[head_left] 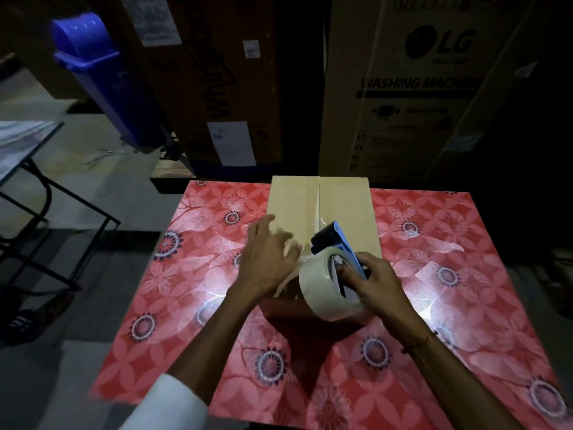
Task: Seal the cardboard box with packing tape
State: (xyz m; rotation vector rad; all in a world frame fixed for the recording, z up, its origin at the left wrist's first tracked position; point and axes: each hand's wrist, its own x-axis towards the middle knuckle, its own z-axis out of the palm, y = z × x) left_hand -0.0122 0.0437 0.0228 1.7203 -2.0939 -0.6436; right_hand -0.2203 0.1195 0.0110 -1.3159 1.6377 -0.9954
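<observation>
A closed brown cardboard box (294, 200) lies in the middle of a table covered with a red floral cloth (192, 290). Clear tape runs along the box's centre seam. My right hand (375, 283) grips a blue tape dispenser (342, 243) that carries a roll of clear packing tape (316, 283), held over the near end of the box. My left hand (269, 256) hovers blurred over the left flap with its fingers spread, next to the roll. The near end of the box is hidden by my hands and the roll.
Tall cardboard appliance cartons (412, 88) stand right behind the table. A blue plastic bin (102, 79) leans at the back left. A dark metal-framed table (28, 169) stands on the floor to the left.
</observation>
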